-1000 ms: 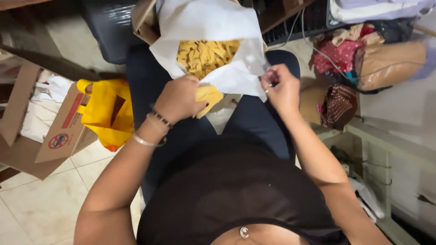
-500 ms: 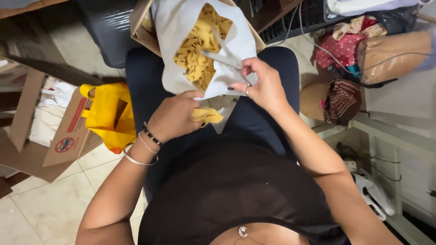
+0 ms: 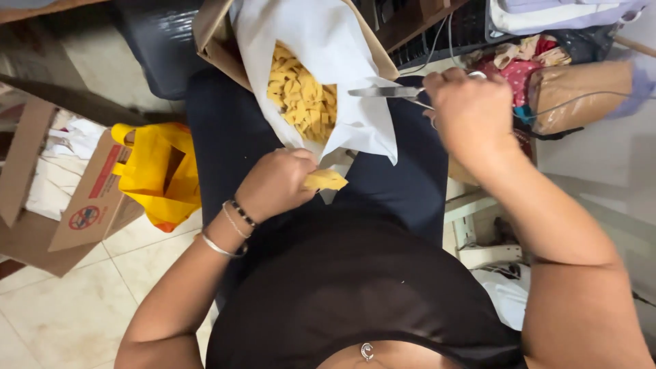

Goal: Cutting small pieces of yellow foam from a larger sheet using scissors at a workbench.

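My left hand (image 3: 273,183) is closed on a yellow strip piece (image 3: 326,180) just above my lap. My right hand (image 3: 471,109) grips a pair of metal scissors (image 3: 386,91), blades pointing left over a sheet of white paper (image 3: 321,48). The paper lines a cardboard box (image 3: 212,34) resting on my knees and holds a heap of several small yellow cut pieces (image 3: 301,92). Both hands sit near the paper's lower edge, the left below it, the right at its right side.
A yellow bag (image 3: 154,174) and a flattened cardboard box (image 3: 82,198) lie on the tiled floor at left. A dark bin (image 3: 154,41) stands behind. Cloth scraps, a brown bag (image 3: 581,89) and cables crowd the right side by a white frame (image 3: 471,205).
The right hand has lifted off the paper's edge and moved right, now showing the scissors over the paper. The left hand and its yellow piece stayed by my lap.
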